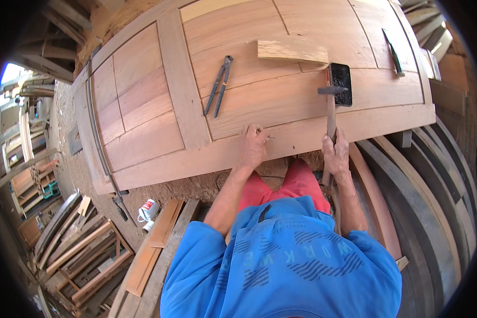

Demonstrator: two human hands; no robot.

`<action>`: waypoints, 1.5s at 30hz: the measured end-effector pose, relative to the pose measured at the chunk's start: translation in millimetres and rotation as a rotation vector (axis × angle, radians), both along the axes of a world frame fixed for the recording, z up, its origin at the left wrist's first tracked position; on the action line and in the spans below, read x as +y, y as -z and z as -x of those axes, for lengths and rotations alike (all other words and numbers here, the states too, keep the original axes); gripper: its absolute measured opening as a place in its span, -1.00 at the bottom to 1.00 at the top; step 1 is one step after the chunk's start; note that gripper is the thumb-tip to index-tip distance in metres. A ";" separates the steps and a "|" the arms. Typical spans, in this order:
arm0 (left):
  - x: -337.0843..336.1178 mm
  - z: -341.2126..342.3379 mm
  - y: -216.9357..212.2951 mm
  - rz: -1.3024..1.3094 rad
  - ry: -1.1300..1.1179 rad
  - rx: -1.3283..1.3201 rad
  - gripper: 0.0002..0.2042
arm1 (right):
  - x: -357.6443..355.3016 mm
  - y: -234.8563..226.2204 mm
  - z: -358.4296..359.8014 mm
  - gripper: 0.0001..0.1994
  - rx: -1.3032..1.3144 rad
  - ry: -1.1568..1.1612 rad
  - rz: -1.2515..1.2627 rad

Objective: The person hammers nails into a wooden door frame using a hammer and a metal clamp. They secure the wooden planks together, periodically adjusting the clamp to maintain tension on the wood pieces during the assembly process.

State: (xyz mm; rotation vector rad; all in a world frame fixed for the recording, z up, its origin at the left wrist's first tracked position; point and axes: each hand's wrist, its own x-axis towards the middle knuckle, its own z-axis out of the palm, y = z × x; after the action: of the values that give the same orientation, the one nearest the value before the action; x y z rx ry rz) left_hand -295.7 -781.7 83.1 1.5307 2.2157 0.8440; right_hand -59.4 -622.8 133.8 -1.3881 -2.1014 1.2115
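Observation:
A large panelled wooden door (pixel 188 95) lies flat before me. My right hand (pixel 335 151) is closed around the wooden handle of a hammer (pixel 332 108). The hammer's dark head is raised over the door, overlapping the edge of a black tray (pixel 344 79) that holds small dark pieces. Over the door's near rail, my left hand (pixel 254 143) is closed in a pinch. A thin nail (pixel 271 137) pokes out from its fingertips. Pincers (pixel 219 87) rest on the panel beyond that hand, handles spread. Between the pincers and the tray lies a rough wood offcut (pixel 292 51).
A green-handled chisel (pixel 393 53) lies at the door's right. A long bar clamp (pixel 98 127) spans its left end. Curved timbers (pixel 408 175) are stacked at the right. A white bottle (pixel 148 210) and planks (pixel 156 238) sit at the lower left, near a lumber pile (pixel 87 259).

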 end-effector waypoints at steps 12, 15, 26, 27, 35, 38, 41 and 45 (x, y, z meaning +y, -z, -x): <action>79.2 75.6 35.2 -0.058 0.708 -0.164 -0.85 | -136.7 -53.8 50.3 -0.45 0.232 0.480 0.191; 83.8 78.6 37.1 -0.158 0.761 -0.189 -0.84 | -181.2 -37.5 58.3 -0.45 0.278 0.623 0.262; 104.7 89.7 41.1 -0.150 0.977 -0.192 -0.85 | -218.3 -35.6 97.0 -0.37 0.148 0.650 0.038; 105.8 89.9 42.9 -0.146 0.993 -0.195 -0.85 | -221.1 -34.7 97.5 -0.36 0.115 0.630 0.042; 118.3 87.5 35.1 -0.124 1.091 -0.131 -0.85 | -228.3 -17.9 106.6 -0.33 -0.038 0.564 -0.149; 123.0 88.0 39.9 -0.104 1.124 -0.128 -0.85 | -230.4 -5.7 108.5 -0.33 -0.039 0.553 -0.137; 129.4 88.7 44.9 -0.080 1.169 -0.158 -0.83 | -229.7 -5.4 108.8 -0.35 -0.052 0.541 -0.044; 141.2 91.4 51.9 -0.045 1.254 -0.176 -0.80 | -227.8 -5.1 109.1 -0.36 -0.028 0.544 0.011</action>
State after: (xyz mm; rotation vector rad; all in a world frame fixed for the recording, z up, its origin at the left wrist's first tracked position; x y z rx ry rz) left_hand -387.2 -640.5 31.2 2.2360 0.7541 0.5303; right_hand -168.5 -850.6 138.9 -1.8262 -1.5693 0.9770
